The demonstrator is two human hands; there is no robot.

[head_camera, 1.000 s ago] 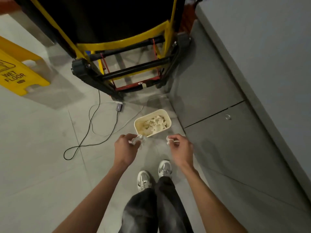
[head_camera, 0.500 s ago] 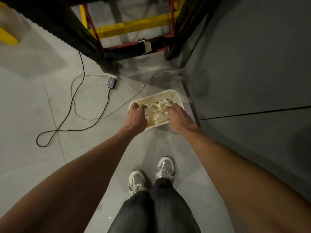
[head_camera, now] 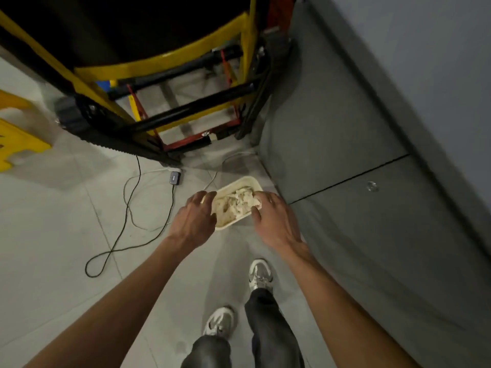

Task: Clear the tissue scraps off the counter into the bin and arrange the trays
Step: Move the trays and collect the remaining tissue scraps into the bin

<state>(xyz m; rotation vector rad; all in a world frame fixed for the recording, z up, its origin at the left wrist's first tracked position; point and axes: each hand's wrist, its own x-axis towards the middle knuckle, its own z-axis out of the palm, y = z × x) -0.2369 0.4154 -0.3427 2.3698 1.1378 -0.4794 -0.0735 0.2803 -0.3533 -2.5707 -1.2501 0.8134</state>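
A cream rectangular bin [head_camera: 252,182] stands on the floor by the counter's base, filled with crumpled tissue scraps [head_camera: 233,203]. My left hand [head_camera: 195,220] hovers over the bin's left rim with fingers spread and relaxed, holding nothing. Over the right rim my right hand [head_camera: 273,220] is spread too, its fingertips at the scraps and its thumb near the front edge. No scrap shows in either hand. No trays are in view.
Grey cabinet fronts [head_camera: 345,208] of the counter rise at the right. A yellow and black cart frame [head_camera: 164,107] stands behind the bin. Black and white cables [head_camera: 127,208] with a small adapter [head_camera: 174,178] lie left of it. A yellow wet-floor sign [head_camera: 16,144] stands far left.
Both hands held tissue scraps above the bin, reached down into it, and now hang open over its rims with the scraps left inside. The view has pulled back upward.
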